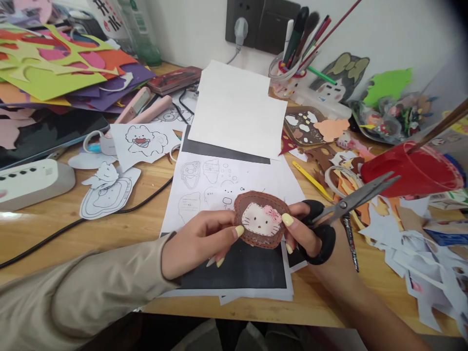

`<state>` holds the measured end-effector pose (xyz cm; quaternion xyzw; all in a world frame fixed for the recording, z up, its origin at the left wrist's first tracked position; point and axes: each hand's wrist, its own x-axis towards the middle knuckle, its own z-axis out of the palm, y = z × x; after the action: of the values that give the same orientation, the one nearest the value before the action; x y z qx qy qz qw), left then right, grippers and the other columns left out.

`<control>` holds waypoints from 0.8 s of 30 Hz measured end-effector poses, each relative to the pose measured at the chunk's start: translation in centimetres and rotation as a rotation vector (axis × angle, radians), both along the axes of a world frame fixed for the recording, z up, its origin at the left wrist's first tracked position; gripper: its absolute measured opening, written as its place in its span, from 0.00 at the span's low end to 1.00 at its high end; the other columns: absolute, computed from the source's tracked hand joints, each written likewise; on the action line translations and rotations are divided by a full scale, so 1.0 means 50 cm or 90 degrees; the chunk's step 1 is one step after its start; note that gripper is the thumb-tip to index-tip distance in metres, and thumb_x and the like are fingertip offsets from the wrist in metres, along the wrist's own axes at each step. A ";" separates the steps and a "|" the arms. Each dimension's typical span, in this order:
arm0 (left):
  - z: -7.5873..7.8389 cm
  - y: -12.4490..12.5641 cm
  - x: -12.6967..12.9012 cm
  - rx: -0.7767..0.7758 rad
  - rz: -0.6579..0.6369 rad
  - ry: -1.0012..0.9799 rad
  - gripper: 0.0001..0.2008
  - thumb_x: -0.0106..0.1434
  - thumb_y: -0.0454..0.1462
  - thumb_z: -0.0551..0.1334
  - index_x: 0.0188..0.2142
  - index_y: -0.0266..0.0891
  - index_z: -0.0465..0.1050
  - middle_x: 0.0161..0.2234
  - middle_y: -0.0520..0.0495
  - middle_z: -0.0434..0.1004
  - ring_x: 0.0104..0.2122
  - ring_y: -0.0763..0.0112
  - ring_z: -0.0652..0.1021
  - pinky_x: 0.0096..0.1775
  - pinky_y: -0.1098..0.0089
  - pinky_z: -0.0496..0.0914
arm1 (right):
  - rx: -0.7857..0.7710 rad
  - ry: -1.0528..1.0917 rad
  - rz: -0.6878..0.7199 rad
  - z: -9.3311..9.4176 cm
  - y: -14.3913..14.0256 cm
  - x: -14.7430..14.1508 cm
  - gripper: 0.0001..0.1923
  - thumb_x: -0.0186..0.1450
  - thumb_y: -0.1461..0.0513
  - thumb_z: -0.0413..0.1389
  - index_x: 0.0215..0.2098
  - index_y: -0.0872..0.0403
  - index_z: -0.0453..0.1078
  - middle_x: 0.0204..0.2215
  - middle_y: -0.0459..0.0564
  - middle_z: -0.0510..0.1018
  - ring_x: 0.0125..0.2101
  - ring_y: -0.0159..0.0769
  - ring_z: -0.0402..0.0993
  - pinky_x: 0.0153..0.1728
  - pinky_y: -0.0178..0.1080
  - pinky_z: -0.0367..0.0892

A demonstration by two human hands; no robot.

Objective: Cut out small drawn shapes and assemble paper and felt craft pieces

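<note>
Between my two hands is a brown patch point(239, 207) with a stitched edge, bearing a white cat face with whiskers and a pink bow. The fingers of my left hand point(204, 236) pinch its left edge. My right hand point(305, 234) pinches the right edge by the bow. Scissors point(351, 202) with black handles also hang on my right hand, a finger through one loop, blades pointing away to the right. Beneath lies a printed sheet point(190, 195) with outline drawings, partly over a black sheet point(237, 273).
White paper point(237, 112) lies behind the printed sheet. A drawn dog cutout point(142, 144) and a power strip point(32, 178) are on the left, beside coloured foam sheets point(87, 80). Paper scraps point(427, 278), a yellow tweezer-like tool point(310, 179) and a red cup point(424, 170) crowd the right.
</note>
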<state>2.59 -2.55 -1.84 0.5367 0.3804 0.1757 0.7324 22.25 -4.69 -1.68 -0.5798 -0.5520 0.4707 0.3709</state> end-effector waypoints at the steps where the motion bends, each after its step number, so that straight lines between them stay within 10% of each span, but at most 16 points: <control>1: 0.000 0.000 0.000 0.004 0.000 0.008 0.12 0.59 0.39 0.50 0.23 0.33 0.60 0.12 0.57 0.58 0.14 0.83 0.59 0.19 0.80 0.54 | 0.010 -0.011 0.001 0.001 0.000 -0.001 0.02 0.56 0.61 0.52 0.27 0.51 0.63 0.11 0.40 0.65 0.13 0.27 0.60 0.13 0.32 0.56; 24: -0.004 0.001 0.001 0.009 -0.031 0.003 0.12 0.58 0.39 0.50 0.23 0.33 0.61 0.12 0.56 0.59 0.14 0.83 0.61 0.19 0.80 0.56 | 0.006 0.009 0.032 0.004 -0.001 -0.005 0.03 0.56 0.61 0.52 0.28 0.52 0.63 0.10 0.40 0.64 0.12 0.26 0.59 0.13 0.31 0.55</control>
<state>2.62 -2.51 -2.06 0.5514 0.3677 0.1597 0.7316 22.00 -4.74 -1.50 -0.5605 -0.5659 0.4818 0.3653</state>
